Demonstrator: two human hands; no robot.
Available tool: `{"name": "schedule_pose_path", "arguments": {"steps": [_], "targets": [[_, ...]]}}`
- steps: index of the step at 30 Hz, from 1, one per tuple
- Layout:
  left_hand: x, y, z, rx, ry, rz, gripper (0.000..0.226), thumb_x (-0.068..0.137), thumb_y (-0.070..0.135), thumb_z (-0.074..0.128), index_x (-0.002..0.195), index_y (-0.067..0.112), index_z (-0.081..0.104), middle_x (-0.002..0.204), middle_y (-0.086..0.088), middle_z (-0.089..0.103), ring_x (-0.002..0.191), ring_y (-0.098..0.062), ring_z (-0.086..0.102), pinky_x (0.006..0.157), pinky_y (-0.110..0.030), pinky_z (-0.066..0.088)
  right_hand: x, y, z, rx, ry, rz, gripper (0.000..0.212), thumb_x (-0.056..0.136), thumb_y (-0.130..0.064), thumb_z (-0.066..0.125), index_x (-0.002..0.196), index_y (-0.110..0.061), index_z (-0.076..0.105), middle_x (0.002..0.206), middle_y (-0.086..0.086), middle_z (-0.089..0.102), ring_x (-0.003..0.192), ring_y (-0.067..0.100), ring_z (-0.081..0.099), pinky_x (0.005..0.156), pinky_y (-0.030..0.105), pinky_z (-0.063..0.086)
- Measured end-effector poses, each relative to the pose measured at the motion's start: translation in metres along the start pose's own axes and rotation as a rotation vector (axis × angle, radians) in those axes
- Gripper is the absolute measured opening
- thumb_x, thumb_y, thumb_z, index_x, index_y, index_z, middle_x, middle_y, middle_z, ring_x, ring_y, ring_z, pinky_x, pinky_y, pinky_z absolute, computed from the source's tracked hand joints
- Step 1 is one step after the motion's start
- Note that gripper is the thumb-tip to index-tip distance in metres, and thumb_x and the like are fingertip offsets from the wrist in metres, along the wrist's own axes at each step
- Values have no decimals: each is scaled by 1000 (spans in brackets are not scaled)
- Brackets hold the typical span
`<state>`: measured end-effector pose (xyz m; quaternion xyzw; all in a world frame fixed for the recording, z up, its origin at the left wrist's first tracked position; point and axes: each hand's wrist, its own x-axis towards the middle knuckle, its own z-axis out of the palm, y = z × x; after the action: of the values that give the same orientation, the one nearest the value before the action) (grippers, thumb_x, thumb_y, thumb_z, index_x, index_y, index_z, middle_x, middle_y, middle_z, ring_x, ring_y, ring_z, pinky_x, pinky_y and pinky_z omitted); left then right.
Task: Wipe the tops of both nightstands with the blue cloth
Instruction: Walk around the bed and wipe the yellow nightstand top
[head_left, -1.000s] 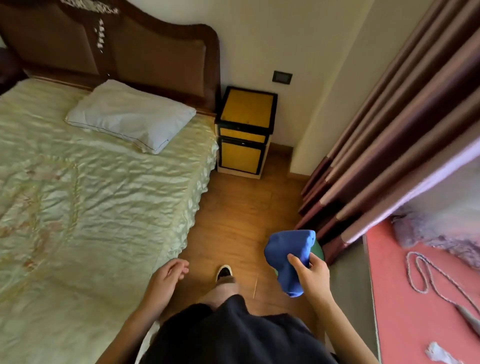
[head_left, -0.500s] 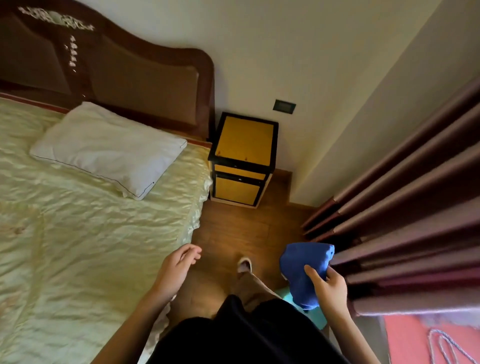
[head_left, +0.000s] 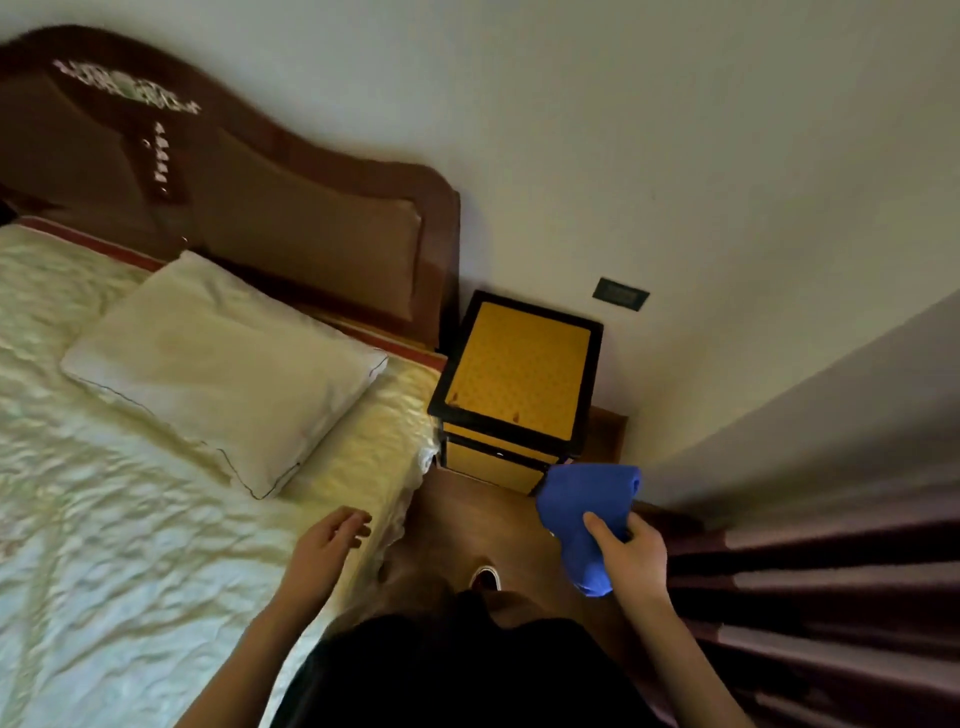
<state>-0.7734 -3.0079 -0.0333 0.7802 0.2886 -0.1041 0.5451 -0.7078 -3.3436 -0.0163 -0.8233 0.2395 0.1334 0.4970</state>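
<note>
A nightstand (head_left: 519, 376) with a yellow top and black frame stands in the corner between the bed and the wall, its top bare. My right hand (head_left: 631, 558) grips a bunched blue cloth (head_left: 584, 512), held in the air just in front of and below the nightstand's front right corner. My left hand (head_left: 324, 545) hangs empty over the bed's edge, fingers loosely apart. Only this one nightstand is in view.
A bed (head_left: 130, 519) with a shiny cream cover and a pillow (head_left: 223, 369) fills the left. Its dark headboard (head_left: 260, 208) meets the wall. Dark red curtains (head_left: 831, 597) hang on the right. A narrow strip of wooden floor (head_left: 467, 519) leads to the nightstand.
I have walked forward along the bed; the nightstand is much closer and seen more from above. The cloth stays in my right hand. The red surface at right has left the view.
</note>
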Motion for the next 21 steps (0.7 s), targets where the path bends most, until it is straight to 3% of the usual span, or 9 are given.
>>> {"name": "schedule_pose_path", "arguments": {"steps": [3, 6, 9, 12, 17, 19, 21], "targets": [[42, 31, 1, 14, -36, 5, 23, 96, 19, 50, 86, 17, 70, 84, -6, 73, 81, -20, 67, 74, -33, 49, 36, -34, 9, 31, -4, 3, 15, 87, -19, 71, 75, -15, 63, 75, 0, 67, 70, 16, 64, 64, 33, 51], [88, 58, 4, 34, -86, 24, 22, 93, 28, 50, 87, 21, 70, 85, -3, 73, 78, -10, 67, 75, -32, 50, 69, -56, 23, 59, 5, 29, 10, 87, -18, 70, 81, -11, 66, 78, 2, 69, 74, 19, 65, 71, 39, 53], [139, 84, 9, 107, -156, 61, 21, 97, 18, 48, 91, 20, 68, 90, -2, 71, 76, 2, 64, 73, -26, 47, 98, -72, 41, 73, 30, 55, 18, 88, -17, 70, 72, -16, 62, 75, 3, 67, 70, 20, 63, 70, 41, 52], [193, 105, 15, 192, -215, 114, 17, 97, 21, 50, 97, 23, 67, 94, 2, 70, 86, -9, 65, 79, -33, 48, 124, -86, 58, 76, 77, 100, 17, 87, -20, 71, 73, -18, 61, 78, 3, 68, 75, 22, 65, 75, 45, 54], [276, 129, 38, 315, -320, 174, 34, 98, 31, 45, 129, 20, 55, 125, 3, 58, 113, -17, 57, 89, -29, 41, 170, -107, 90, 113, 136, 149, 18, 87, -20, 71, 72, -20, 61, 76, -1, 67, 74, 18, 65, 77, 47, 55], [305, 130, 51, 343, -330, 171, 41, 98, 32, 44, 137, 20, 47, 133, 0, 54, 116, -17, 56, 91, -29, 39, 192, -112, 105, 121, 133, 163, 13, 87, -21, 70, 77, -15, 64, 80, 4, 69, 78, 23, 67, 79, 49, 56], [332, 128, 66, 366, -328, 168, 48, 99, 34, 42, 145, 18, 38, 140, -3, 50, 116, -15, 53, 95, -29, 39, 214, -116, 123, 111, 133, 151, 24, 87, -23, 71, 86, 0, 65, 84, 18, 69, 81, 36, 66, 78, 53, 54]]}}
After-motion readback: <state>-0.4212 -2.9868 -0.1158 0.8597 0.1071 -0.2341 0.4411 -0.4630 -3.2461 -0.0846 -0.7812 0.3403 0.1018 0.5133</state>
